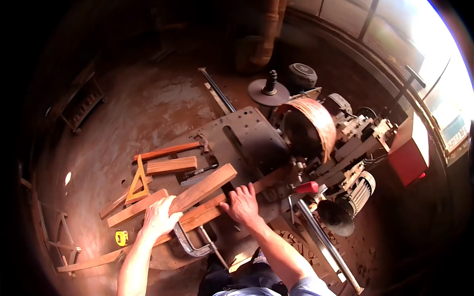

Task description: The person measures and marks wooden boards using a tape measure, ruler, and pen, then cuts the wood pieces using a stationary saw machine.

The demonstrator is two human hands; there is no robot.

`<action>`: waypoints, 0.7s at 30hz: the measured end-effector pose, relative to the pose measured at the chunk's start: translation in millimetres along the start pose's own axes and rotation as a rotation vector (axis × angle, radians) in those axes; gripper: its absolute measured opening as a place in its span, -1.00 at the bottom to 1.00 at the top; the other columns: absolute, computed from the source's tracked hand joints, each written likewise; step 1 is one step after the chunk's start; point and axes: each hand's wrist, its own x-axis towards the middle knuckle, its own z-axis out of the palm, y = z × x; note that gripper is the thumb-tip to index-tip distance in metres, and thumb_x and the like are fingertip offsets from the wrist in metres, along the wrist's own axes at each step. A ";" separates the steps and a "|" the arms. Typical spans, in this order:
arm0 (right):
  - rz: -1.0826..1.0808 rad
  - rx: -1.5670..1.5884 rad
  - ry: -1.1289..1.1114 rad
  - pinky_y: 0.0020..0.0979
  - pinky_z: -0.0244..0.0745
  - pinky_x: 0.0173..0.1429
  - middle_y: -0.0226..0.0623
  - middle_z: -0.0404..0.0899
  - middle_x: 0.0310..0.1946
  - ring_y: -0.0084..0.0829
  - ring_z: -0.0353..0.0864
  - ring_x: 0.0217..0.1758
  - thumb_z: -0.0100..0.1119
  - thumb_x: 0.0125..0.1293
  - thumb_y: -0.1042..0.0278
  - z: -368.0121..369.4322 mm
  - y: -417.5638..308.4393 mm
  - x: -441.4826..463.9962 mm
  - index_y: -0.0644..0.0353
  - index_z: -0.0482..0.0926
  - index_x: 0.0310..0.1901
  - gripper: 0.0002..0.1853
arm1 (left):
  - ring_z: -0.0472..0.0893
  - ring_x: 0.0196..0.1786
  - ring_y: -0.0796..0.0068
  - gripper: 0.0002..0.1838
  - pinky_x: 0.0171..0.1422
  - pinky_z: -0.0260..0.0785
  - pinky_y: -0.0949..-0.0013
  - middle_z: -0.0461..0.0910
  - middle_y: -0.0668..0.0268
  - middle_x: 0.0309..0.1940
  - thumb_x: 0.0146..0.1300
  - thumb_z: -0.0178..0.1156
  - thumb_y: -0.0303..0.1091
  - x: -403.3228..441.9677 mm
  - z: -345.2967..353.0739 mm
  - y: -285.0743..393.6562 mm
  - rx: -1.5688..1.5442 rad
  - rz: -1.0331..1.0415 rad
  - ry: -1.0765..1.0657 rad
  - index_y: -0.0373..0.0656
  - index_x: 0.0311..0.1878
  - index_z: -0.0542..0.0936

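My left hand point(160, 216) is closed round the near end of a wooden block point(205, 187), which slants up to the right over the metal machine table point(254, 130). Against a long wooden strip point(202, 213) rests my right hand point(242, 203), its fingers apart and nothing gripped in it. A C-clamp point(195, 249) sits at the strip just right of my left hand. Another wooden piece point(136, 208) lies left of that hand. Beyond it are a yellow triangle square point(139, 183), a short block point(172, 165) and a hammer point(170, 150).
A yellow tape measure point(121, 238) lies at the lower left. Right of the table stand a large round wheel guard point(313, 123), a red-handled lever point(306, 187), a circular saw blade point(335, 217), a motor point(362, 192) and a metal rail point(328, 246). Wood offcuts lie below.
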 end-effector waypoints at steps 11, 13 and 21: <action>-0.095 0.237 0.000 0.06 0.00 0.65 -0.14 0.54 0.12 -0.13 0.42 0.35 0.25 0.31 -0.18 -30.1 32.1 -91.5 0.25 0.59 0.10 -0.39 | 0.62 0.22 -0.02 -0.36 0.27 0.48 -0.02 0.65 0.03 0.10 0.18 0.40 -0.05 48.5 104.8 139.2 0.037 0.023 -0.208 -0.16 0.28 0.56; -0.117 0.369 -0.036 0.08 -0.02 0.66 -0.10 0.51 0.20 -0.09 0.37 0.41 0.24 0.33 -0.16 -38.4 42.3 -113.1 0.26 0.57 0.14 -0.39 | 0.61 0.22 -0.03 -0.36 0.28 0.47 -0.03 0.64 0.02 0.10 0.19 0.38 -0.05 54.0 126.6 162.9 0.024 0.008 -0.245 -0.15 0.29 0.55; 0.017 0.752 0.035 -0.11 0.56 0.16 -0.01 0.63 0.02 0.02 0.63 0.07 0.42 0.25 0.32 -105.2 91.0 -182.8 0.33 0.62 -0.02 -0.65 | 0.61 0.17 -0.09 -0.42 0.25 0.47 -0.03 0.62 -0.02 0.04 0.28 0.34 0.01 70.3 197.4 233.3 -0.108 0.034 -0.302 -0.15 0.25 0.54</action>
